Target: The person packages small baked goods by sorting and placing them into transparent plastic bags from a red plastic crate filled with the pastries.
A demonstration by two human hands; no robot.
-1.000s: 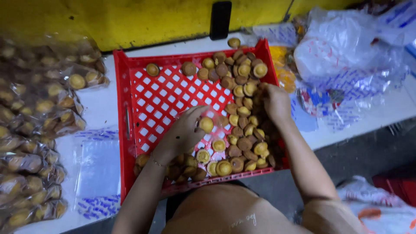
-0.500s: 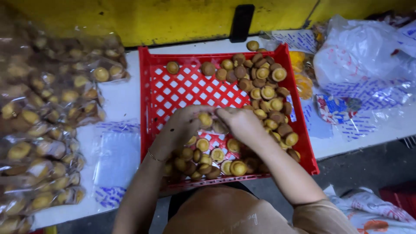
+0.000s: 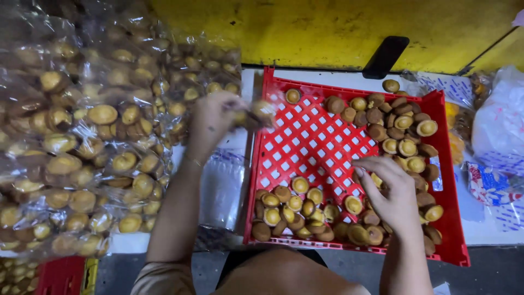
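Bags of small cakes [image 3: 93, 142], clear and tightly stacked, filled the bench from nine o'clock up to eleven o'clock. The left hand [image 3: 213, 117] was raised just off the edge of that stack, at the left rim of the red crate [image 3: 305, 142], with its grip closed on a few small cakes [image 3: 261, 111]; motion blur hid how many. An empty clear bag [image 3: 221, 186] lay flat on the white bench [image 3: 491, 229] directly below that hand, at six o'clock from it, between the stack and the crate wall.

The crate's lattice floor was bare in its centre. Loose cakes [image 3: 297, 210] lay along the near edge, with a second band [image 3: 401, 128] running from twelve o'clock down the right wall. The cakes were round, golden on the domed top and darker brown on the base, with no long axis to align.

The right hand [image 3: 390, 196] rested on the cakes at the crate's five o'clock corner, fingers curled down onto them; whether its grip enclosed one could not be told. This hand lay nearer the loose cakes. Crumpled bags [image 3: 499, 125] sat at three o'clock.
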